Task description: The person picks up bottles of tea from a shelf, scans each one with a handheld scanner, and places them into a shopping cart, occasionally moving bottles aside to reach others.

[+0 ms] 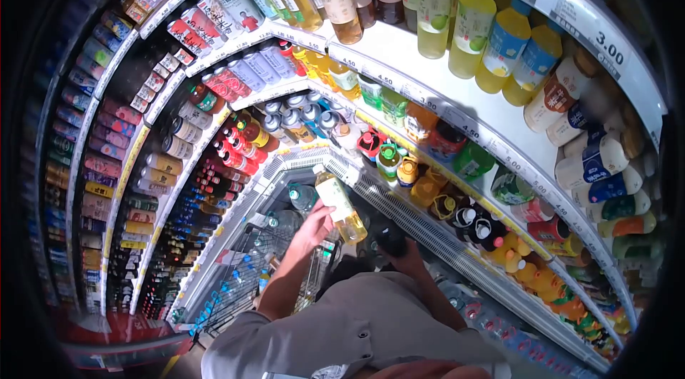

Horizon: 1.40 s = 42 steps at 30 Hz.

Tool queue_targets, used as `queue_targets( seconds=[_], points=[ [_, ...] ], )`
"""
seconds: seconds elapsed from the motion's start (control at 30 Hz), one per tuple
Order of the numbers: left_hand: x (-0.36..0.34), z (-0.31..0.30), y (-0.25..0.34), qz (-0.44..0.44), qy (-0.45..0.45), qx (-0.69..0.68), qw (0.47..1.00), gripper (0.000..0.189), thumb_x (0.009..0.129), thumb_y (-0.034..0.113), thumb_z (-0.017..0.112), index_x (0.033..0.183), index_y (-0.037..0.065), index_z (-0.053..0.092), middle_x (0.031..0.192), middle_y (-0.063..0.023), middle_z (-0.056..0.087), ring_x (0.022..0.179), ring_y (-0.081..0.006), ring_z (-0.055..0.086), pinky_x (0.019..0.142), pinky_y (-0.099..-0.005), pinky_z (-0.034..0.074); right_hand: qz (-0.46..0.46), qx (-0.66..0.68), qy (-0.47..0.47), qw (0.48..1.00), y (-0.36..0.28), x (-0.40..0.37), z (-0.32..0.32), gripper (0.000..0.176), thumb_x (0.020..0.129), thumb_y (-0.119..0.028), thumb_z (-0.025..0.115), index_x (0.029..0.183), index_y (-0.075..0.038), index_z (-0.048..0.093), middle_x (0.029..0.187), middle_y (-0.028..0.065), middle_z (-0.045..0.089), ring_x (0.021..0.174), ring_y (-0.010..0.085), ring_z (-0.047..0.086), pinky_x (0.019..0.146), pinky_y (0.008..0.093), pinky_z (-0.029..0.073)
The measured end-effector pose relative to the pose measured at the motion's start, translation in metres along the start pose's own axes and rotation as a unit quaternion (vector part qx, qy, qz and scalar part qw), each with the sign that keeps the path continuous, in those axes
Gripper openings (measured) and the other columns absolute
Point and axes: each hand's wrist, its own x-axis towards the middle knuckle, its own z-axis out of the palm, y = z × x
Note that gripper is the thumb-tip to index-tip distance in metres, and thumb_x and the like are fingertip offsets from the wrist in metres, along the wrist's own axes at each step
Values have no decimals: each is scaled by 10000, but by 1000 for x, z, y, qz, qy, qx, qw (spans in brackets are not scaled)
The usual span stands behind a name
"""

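Near the middle of the head view, my left hand is closed round a clear bottle of pale yellow drink with a light label. The bottle leans, its cap toward the upper left. To the right, my right hand is low in front of my body, next to a dark rounded object that I cannot make out. Its fingers are mostly hidden in shadow. Under my left forearm is a wire cart.
Curved drink shelves surround me, filled with bottles and cans. A yellow-green bottle stands on the upper shelf. Large clear bottles lie low by the cart. A red edge shows at the lower left.
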Motion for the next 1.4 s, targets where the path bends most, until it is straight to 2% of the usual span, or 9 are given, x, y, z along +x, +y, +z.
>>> queue_targets(
  seconds=[0.2,0.43,0.53,0.73,0.8,0.87,1.07,1.27,1.4],
  points=[
    [52,85,75,99,3,182,978,681,755,-84,727,1374,38,468,1221,-98,652,1158,-219,636,1017,-375,517,-54,-56,-39,996,-5,4,-2,430,812,-242,832,1173,-54,692,1038,130,743,964,198,717,866,358,544],
    [105,284,177,448,-95,352,817,776,673,-2,887,1336,17,484,1279,-111,604,1201,-208,588,1096,-393,451,-6,-100,-28,995,-22,3,-14,406,822,-289,836,1138,-68,712,996,94,759,947,174,718,846,366,545],
    [162,321,190,518,-64,356,775,706,698,7,871,1299,2,498,1194,-109,655,1108,-201,644,999,-363,517,6,-101,-15,995,-12,-1,-16,398,825,-289,833,1130,-63,715,1011,92,759,964,178,720,851,362,545],
    [230,339,181,529,-43,314,787,615,774,50,836,1292,-4,508,1171,-115,672,1024,-176,683,879,-310,564,-5,-90,33,995,-6,-17,-27,369,836,-322,821,1083,-63,728,978,93,763,931,189,732,842,357,550],
    [238,334,176,548,-40,347,760,599,812,124,819,1301,-10,502,1121,-129,676,1006,-223,690,870,-333,555,9,-108,69,992,-10,-25,-29,373,836,-333,819,1072,-60,728,935,90,764,901,184,732,817,350,551],
    [241,330,173,616,9,467,634,619,844,182,791,1342,-15,481,1110,-169,651,1007,-303,674,878,-373,536,34,-107,78,991,-7,-29,-33,389,830,-341,822,1070,-51,726,918,90,761,872,188,729,798,354,551],
    [241,323,157,633,23,496,594,713,860,153,738,1458,0,382,1264,-236,553,1162,-377,583,979,-416,476,7,-83,91,992,5,-25,-29,408,833,-340,819,1098,-46,720,971,113,755,882,204,725,807,373,553],
    [245,318,159,611,-10,483,627,787,802,166,787,1447,-5,371,1282,-229,532,1183,-387,559,993,-427,464,-1,-107,72,992,4,-20,-21,412,824,-314,826,1123,-53,715,1011,114,754,926,205,725,821,373,552],
    [240,323,155,554,97,547,621,745,774,203,834,1369,4,433,1218,-155,529,1139,-288,568,947,-383,484,-31,-99,64,993,15,-17,-15,406,816,-293,834,1120,-54,714,1006,116,755,931,217,729,820,375,553]
  ],
)
